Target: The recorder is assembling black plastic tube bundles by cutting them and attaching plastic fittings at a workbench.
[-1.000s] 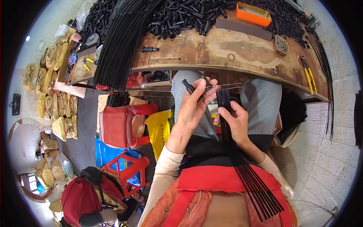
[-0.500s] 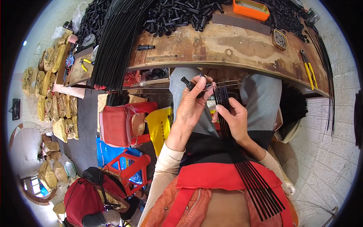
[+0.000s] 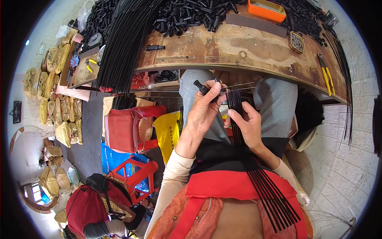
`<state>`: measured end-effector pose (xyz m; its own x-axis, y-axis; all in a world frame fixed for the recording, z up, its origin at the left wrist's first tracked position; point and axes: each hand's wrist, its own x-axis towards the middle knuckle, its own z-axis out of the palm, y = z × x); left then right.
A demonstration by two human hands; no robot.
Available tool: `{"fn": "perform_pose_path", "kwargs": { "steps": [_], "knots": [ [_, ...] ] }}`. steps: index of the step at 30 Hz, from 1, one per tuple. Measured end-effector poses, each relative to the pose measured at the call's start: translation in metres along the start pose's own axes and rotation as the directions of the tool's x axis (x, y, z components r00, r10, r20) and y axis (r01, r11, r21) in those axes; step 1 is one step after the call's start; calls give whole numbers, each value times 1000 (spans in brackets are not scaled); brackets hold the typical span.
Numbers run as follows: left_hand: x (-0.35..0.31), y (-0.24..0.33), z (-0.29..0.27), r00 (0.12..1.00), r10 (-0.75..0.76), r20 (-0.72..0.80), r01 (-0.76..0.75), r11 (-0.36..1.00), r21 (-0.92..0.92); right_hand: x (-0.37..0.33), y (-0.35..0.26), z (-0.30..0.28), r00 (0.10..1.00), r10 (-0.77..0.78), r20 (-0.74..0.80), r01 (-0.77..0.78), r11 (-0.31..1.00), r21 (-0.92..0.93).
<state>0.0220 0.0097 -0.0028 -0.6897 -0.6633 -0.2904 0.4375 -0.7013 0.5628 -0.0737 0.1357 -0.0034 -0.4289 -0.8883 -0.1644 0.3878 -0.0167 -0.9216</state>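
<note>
My left hand [image 3: 203,111] is closed round a black flanged plastic tube [image 3: 201,87], whose end juts out past the thumb. A thin wire [image 3: 247,84] runs rightward from that hand across the tops of a row of slim black rods [image 3: 235,101]. My right hand [image 3: 248,122] pinches these rods between thumb and fingers. The rods pass down over my lap, and their lower ends [image 3: 274,199] fan out across my red apron [image 3: 223,187]. Fingers hide part of the tube and where the wire meets it.
On the wooden bench [image 3: 191,55] ahead lie a heap of black tubes [image 3: 195,16], a long bundle of black rods [image 3: 119,55], yellow-handled pliers [image 3: 327,77], an orange tray [image 3: 266,10] and a small dish [image 3: 296,42]. At left are a red chair [image 3: 121,129], a red stool [image 3: 139,175] and another person [image 3: 91,207].
The view has shifted slightly. My left hand has turned the tube a little, its end now lower and further right. My right hand keeps its grip on the rods.
</note>
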Motion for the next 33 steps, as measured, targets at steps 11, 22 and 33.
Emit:
{"fn": "perform_pose_path", "kwargs": {
  "steps": [11,22,33],
  "knots": [
    [2,1,-7,1000,-15,-18,14,1000,-27,1,2,3,1000,13,-5,-13,1000,-20],
    [-12,4,14,997,-5,-71,8,999,42,5,2,1,998,-2,-60,-1,999,-41],
    [-16,-1,11,996,88,-4,-86,979,186,11,-23,0,1000,12,-24,-15,995,-97]
  ]
}}
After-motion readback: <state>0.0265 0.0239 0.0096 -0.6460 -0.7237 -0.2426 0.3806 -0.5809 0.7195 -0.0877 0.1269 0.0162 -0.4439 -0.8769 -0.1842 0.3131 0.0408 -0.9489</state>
